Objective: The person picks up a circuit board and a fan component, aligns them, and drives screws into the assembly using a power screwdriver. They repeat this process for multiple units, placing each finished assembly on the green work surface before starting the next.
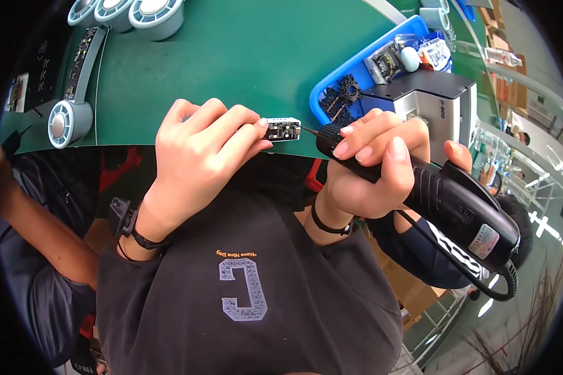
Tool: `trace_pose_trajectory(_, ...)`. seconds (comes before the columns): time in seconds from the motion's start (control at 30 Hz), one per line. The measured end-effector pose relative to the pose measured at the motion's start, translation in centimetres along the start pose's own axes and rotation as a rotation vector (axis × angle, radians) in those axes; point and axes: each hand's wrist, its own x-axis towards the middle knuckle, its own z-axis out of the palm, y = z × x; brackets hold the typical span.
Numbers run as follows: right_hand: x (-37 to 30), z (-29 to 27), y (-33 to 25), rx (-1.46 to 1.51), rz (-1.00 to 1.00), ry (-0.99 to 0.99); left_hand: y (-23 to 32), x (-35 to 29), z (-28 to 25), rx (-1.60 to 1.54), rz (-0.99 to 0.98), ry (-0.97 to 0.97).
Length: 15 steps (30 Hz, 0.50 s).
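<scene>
My left hand (209, 153) is closed on one end of a small white housing with a circuit board in it (284, 130), held over the table's near edge. My right hand (381, 153) is wrapped round a black electric screwdriver (447, 194). The screwdriver's thin bit points left and reaches the housing's right end; whether it sits in a screw, I cannot tell. A cable runs from the screwdriver's rear end back under my right hand. At the table's left lies a light-blue handle (78, 87) with a similar exposed board and a round end.
Several light-blue round fan-like parts (153, 15) stand at the far left of the green table (225, 56). A blue tray (363, 59) at the right holds black pieces and bags. Beside it stands a grey-black box (431, 100). A co-worker's arm (50, 231) is at the left.
</scene>
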Motion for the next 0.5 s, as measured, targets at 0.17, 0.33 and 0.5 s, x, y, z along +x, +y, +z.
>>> trace_pose_trajectory(0.17, 0.03, 0.55, 0.18, -0.228, -0.065, -0.066, 0.03, 0.03, 0.2, 0.006, -0.004, 0.028)
trace_pose_trajectory(0.33, 0.37, 0.1, 0.1, -0.25, -0.072, -0.136, 0.06, 0.03, 0.23, 0.006, -0.006, 0.032)
trace_pose_trajectory(0.5, 0.34, -0.04, 0.59, -0.249, -0.1, -0.15, 0.16, 0.04, 0.28, 0.004, -0.017, 0.026)
